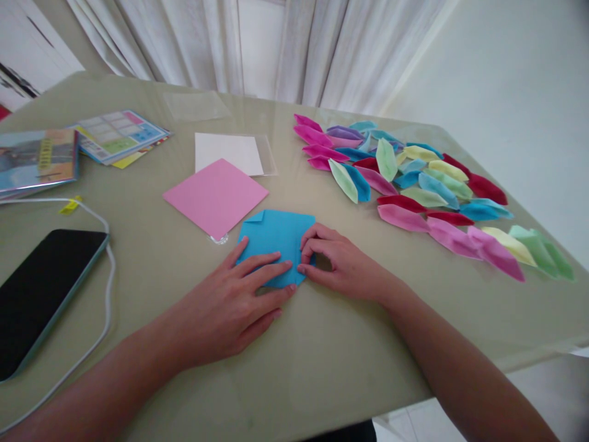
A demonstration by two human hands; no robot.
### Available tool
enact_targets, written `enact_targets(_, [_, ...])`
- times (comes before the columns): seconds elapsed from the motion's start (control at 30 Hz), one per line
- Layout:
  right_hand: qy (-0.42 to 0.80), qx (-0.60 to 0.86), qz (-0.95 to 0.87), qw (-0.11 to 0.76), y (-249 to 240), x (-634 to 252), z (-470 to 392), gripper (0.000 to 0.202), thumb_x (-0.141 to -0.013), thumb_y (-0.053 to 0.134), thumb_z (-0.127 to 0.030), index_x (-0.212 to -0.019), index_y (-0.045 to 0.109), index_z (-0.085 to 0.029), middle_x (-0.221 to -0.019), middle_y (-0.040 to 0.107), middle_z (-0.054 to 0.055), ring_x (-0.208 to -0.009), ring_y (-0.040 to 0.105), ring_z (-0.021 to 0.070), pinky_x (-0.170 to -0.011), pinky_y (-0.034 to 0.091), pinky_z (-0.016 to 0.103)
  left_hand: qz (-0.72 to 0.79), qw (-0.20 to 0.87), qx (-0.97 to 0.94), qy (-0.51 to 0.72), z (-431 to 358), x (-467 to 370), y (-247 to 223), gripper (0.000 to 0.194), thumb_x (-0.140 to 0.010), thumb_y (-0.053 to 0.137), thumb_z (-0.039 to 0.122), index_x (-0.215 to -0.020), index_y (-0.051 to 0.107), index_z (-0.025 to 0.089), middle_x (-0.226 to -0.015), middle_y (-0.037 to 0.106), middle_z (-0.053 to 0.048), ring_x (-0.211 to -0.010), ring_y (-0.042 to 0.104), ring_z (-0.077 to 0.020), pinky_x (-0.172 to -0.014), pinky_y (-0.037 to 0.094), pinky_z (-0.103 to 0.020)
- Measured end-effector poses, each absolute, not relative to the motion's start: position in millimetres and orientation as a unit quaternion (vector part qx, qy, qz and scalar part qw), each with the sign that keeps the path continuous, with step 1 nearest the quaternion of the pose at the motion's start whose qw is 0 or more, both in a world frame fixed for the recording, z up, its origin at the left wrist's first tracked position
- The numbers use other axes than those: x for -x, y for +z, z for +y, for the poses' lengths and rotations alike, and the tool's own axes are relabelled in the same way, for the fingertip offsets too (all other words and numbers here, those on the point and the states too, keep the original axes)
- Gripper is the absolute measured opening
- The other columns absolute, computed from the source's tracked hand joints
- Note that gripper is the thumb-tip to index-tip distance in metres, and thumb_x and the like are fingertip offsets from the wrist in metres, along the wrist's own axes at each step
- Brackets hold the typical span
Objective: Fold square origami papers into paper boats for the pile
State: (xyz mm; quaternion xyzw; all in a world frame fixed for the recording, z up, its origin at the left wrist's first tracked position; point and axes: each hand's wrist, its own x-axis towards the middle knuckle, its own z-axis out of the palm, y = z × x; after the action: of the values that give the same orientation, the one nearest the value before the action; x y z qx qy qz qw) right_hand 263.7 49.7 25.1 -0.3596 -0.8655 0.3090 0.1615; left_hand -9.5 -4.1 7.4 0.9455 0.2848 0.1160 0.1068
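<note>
A blue sheet of origami paper (276,233) lies on the table in front of me, its upper left corner folded in and a fold running along its right side. My left hand (253,291) rests flat across the lower left of the sheet with its fingers spread. At the right edge, my right hand (326,258) pinches the blue paper between thumb and fingertips. Just beyond, a pink square of paper (216,196) overlaps a white sheet (227,153) in a clear sleeve.
Several folded paper pieces (405,205) in many colours spread over the table's right side. On the left are a phone (46,294), a white cable (110,276), a booklet (39,159) and printed sheets (124,135). Clear plastic (196,105) lies at the back.
</note>
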Motion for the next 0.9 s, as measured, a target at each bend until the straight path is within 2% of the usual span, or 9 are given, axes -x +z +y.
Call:
enact_targets(0.13, [0.300, 0.357, -0.871, 0.155, 23.7, -263.3, 49.1, 0.009, -0.099, 0.072, -0.026, -0.097, 0.067, -0.019, -0.109, 0.062, 0.007, -0.103, 0.061, 0.0223, -0.093, 0.049, 0.038, 0.283, 0.107, -0.946, 0.112, -3.9, 8.9, 7.2, 0.041, -0.108, 0.054, 0.032, -0.149, 0.059, 0.033, -0.160, 0.057, -0.006, -0.147, 0.050, -0.0336, -0.127, 0.023, -0.071])
enact_targets(0.53, [0.279, 0.353, -0.881, 0.147, 23.6, -262.3, 47.9, 0.008, -0.099, 0.070, -0.025, -0.098, 0.065, -0.019, -0.108, 0.060, 0.007, -0.103, 0.060, 0.0232, -0.093, 0.048, 0.039, 0.288, 0.105, -0.945, 0.116, -4.1, 8.4, 6.9, 0.040, -0.108, 0.054, 0.031, -0.147, 0.059, 0.032, -0.160, 0.057, -0.003, -0.148, 0.050, -0.0300, -0.132, 0.011, -0.064])
enact_targets(0.8, [0.277, 0.356, -0.880, 0.146, 24.2, -262.3, 47.8, 0.008, -0.099, 0.070, -0.026, -0.096, 0.064, -0.021, -0.108, 0.062, 0.008, -0.102, 0.060, 0.0242, -0.093, 0.049, 0.040, 0.303, 0.110, -0.940, 0.109, -5.7, 7.2, 7.8, 0.045, -0.109, 0.052, 0.033, -0.153, 0.054, 0.034, -0.158, 0.059, -0.004, -0.148, 0.049, -0.0303, -0.132, 0.013, -0.066])
enact_targets(0.9, [0.262, 0.358, -0.884, 0.146, 26.6, -262.4, 46.9, 0.011, -0.098, 0.072, -0.029, -0.098, 0.065, -0.022, -0.110, 0.062, 0.008, -0.106, 0.058, 0.0263, -0.097, 0.047, 0.043, 0.303, 0.103, -0.941, 0.109, -6.0, 6.6, 7.7, 0.045, -0.109, 0.052, 0.032, -0.153, 0.054, 0.034, -0.159, 0.058, -0.003, -0.149, 0.048, -0.0306, -0.131, 0.013, -0.066])
